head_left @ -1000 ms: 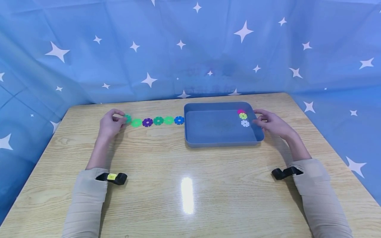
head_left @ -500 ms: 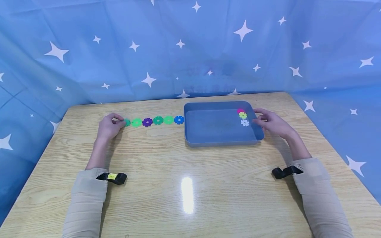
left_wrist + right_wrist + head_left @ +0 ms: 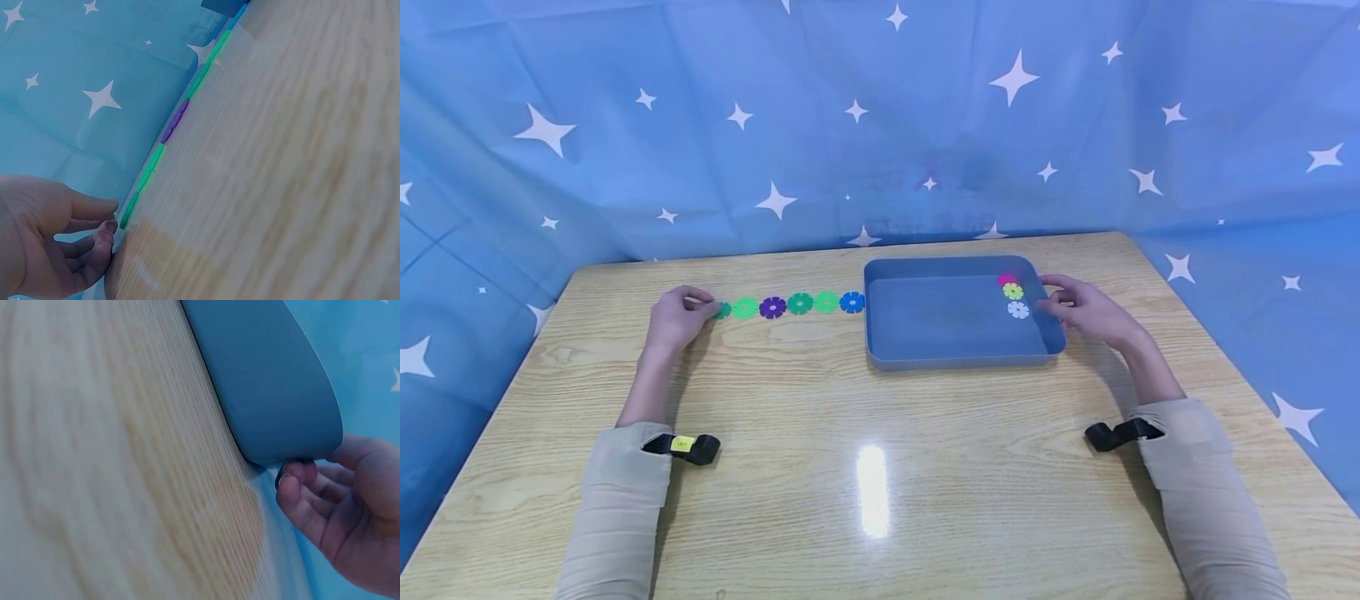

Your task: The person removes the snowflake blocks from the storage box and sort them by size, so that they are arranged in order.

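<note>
My left hand [image 3: 679,318] pinches the teal snowflake disc [image 3: 723,310] at the left end of a row of flat, notched plastic discs. Its fingertips hide part of that disc, which lines up with a light green one [image 3: 745,308]. Further right come a purple disc [image 3: 772,307], a darker green one [image 3: 801,303], another light green one [image 3: 827,302] and a blue one [image 3: 852,302] beside the tray. My right hand [image 3: 1086,310] grips the right wall of the blue-grey tray [image 3: 955,364], thumb over the rim and other fingers outside, as the right wrist view [image 3: 359,512] shows.
Inside the tray, near its right wall, lie a pink disc [image 3: 1007,280], a yellow-green disc [image 3: 1012,292] and a white disc [image 3: 1018,310]. The wooden table [image 3: 775,467] ends at a blue curtain [image 3: 820,125] with white stars.
The left hand has brought the teal disc down slightly, from a little above the row into line with it. The right hand and the tray have stayed in place.
</note>
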{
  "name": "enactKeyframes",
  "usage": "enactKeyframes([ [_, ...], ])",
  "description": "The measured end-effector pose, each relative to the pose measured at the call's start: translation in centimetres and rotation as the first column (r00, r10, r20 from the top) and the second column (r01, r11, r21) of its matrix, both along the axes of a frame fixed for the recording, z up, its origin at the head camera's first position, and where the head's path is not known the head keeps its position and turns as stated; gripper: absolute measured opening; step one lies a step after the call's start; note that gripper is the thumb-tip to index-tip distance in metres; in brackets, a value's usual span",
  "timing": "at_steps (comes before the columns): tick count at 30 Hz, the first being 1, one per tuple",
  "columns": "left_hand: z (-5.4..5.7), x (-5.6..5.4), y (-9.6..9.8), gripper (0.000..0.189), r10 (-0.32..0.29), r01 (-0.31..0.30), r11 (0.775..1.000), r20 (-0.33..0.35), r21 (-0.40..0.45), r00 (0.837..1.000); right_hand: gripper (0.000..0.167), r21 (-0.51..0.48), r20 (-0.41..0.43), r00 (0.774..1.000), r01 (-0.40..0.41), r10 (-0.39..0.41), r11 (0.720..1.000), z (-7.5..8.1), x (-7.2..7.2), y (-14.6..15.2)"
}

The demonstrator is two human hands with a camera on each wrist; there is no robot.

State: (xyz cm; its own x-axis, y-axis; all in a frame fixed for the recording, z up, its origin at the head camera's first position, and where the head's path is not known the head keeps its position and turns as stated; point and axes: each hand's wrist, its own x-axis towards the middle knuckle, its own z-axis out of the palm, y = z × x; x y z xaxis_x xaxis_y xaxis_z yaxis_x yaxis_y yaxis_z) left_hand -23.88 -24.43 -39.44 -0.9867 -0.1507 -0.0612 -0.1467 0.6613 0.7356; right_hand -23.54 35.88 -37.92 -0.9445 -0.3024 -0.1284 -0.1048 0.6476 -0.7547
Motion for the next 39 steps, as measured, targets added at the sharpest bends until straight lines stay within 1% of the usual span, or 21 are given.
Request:
enactKeyframes([
  [7, 0.7, 0.1, 0.7, 0.032, -0.027, 0.027, 1.0, -0.058, -0.002, 0.998, 0.06, 0.014, -0.008, 1.0, 0.007, -0.007, 1.0, 0.0, 0.1, 0.1],
  [11, 1.2, 0.3, 1.4, 0.032, -0.054, 0.057, 0.998, -0.093, 0.026, 0.994, 0.059, 0.01, -0.007, 1.0, 0.02, -0.02, 1.0, 0.0, 0.1, 0.0],
  [15, 1.4, 0.3, 2.5, 0.032, -0.079, 0.088, 0.993, -0.107, 0.079, 0.991, 0.059, 0.011, -0.007, 1.0, 0.02, -0.02, 1.0, 0.0, 0.0, -0.1],
  [21, 1.4, 0.2, 4.4, 0.03, -0.127, 0.14, 0.983, -0.117, 0.116, 0.985, 0.059, 0.02, -0.001, 1.0, 0.011, -0.011, 1.0, -0.3, -0.3, 0.1],
  [25, 1.5, 0.3, 5.7, 0.028, -0.151, 0.169, 0.976, -0.134, 0.138, 0.98, 0.059, 0.019, -0.002, 1.0, 0.012, -0.012, 1.0, -0.3, -0.2, 0.1],
  [33, 1.7, 0.7, 8.4, 0.023, -0.204, 0.237, 0.957, -0.192, 0.17, 0.96, 0.06, -0.002, -0.015, 1.0, 0.008, -0.008, 1.0, 0.0, 0.1, -0.1],
  [39, 1.4, 1.1, 10.7, 0.019, -0.28, 0.324, 0.929, -0.236, 0.179, 0.931, 0.062, 0.001, -0.014, 1.0, -0.002, 0.002, 1.0, -0.1, 0.0, 0.0],
])
